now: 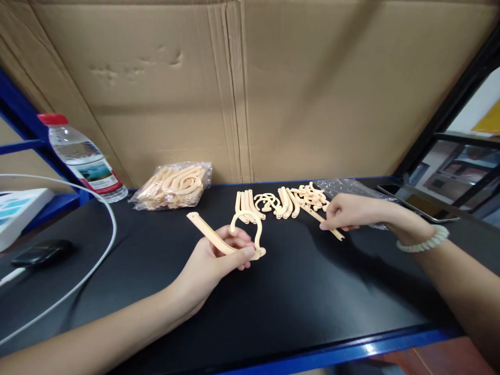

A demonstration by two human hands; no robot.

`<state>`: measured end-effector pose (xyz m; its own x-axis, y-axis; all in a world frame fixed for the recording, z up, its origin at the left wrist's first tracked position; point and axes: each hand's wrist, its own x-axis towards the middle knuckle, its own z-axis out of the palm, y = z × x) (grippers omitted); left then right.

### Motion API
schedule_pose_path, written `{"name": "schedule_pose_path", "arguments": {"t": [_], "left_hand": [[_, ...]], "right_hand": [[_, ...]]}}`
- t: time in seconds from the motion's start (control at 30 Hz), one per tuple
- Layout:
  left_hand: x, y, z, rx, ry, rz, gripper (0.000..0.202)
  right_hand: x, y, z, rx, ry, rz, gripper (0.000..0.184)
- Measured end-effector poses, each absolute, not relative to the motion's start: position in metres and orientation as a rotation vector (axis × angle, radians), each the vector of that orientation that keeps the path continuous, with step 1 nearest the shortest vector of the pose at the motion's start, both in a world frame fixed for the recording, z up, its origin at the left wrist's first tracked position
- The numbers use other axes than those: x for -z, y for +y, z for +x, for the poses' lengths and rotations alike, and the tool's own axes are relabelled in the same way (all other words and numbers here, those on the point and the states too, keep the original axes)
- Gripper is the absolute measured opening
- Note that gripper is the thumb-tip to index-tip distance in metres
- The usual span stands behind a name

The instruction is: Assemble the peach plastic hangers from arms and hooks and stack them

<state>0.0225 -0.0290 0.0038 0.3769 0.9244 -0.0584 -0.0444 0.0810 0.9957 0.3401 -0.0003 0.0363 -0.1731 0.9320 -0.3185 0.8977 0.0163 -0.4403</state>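
My left hand (pixel 213 260) is closed around a beige plastic hanger arm (pixel 205 230), its thumb pressing near the joint with a curved hanger hook (pixel 258 229). The hook rises above the fingers and the arm slants up to the left. At the right, my right hand (pixel 349 211) pinches a thin, straight beige strip (pixel 335 232) with a notched near end. The strip's far end reaches loose small beige pieces (pixel 312 194). Left of these lie curved arms (pixel 287 203), more hooks (pixel 266 201) and another group of arms (pixel 242 200).
A clear bag of beige parts (pixel 174 185) lies at the back left beside a water bottle (pixel 88 161). A white cable (pixel 113 229) loops over the left side, near a black device (pixel 41 253). At the right are a flattened plastic bag (pixel 347 186) and a phone (pixel 425 205).
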Motion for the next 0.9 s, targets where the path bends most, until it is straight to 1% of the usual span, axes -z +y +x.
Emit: {"name": "schedule_pose_path", "arguments": {"t": [0.1,0.2,0.33,0.43,0.53,0.67,0.8,0.9], "left_hand": [[-0.005,-0.03,0.023,-0.905,0.92,1.259,0.034],[-0.006,-0.031,0.024,-0.907,0.942,1.256,0.03],[-0.006,-0.03,0.024,-0.928,0.922,1.249,0.021],[-0.003,-0.029,0.024,-0.943,0.881,1.271,0.014],[0.0,-0.028,0.024,-0.928,0.83,1.326,0.01],[0.002,-0.027,0.023,-0.922,0.789,1.421,0.007],[0.001,-0.026,0.022,-0.914,0.811,1.485,0.007],[0.0,-0.027,0.023,-0.924,0.822,1.505,0.008]], "right_hand": [[-0.051,-0.01,0.348,-1.038,-2.033,-1.801,0.036],[-0.057,-0.019,0.34,-1.21,-1.818,-1.544,0.032],[-0.037,-0.027,0.299,-1.407,-1.535,-1.175,0.028],[-0.016,-0.034,0.265,-1.579,-1.39,-1.039,0.029],[-0.005,-0.044,0.246,-1.688,-1.34,-0.939,0.031],[-0.005,-0.049,0.244,-1.656,-1.319,-0.906,0.031],[-0.005,-0.045,0.246,-1.474,-1.351,-0.913,0.022],[-0.001,-0.044,0.241,-1.47,-1.357,-0.906,0.019]]}}
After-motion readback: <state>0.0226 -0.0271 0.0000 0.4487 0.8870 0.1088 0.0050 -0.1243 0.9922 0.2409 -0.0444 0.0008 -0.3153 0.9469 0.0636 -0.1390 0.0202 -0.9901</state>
